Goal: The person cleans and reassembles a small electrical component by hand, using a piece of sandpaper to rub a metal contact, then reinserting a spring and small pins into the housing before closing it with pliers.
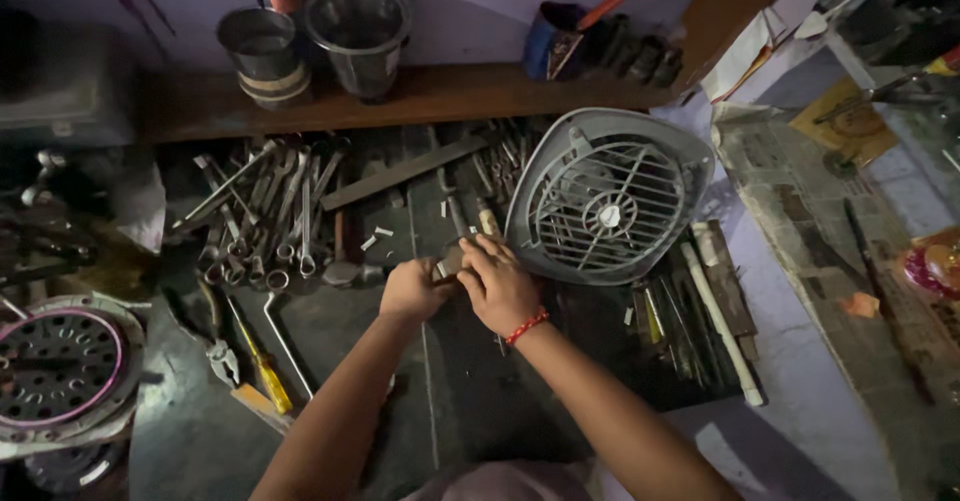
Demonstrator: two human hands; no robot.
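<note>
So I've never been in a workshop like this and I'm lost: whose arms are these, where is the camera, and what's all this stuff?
There is one picture, from a camera worn on a person's head, looking down at their own arms. The left hand and right hand meet over a dark workbench, closed together around a small metal part; what it is I cannot tell. The right wrist wears a red thread band. Just beyond the hands lies a grey fan housing with a grille. To the left lie a heap of spanners and a yellow-handled screwdriver. On the wooden shelf behind stand two metal pots.
</note>
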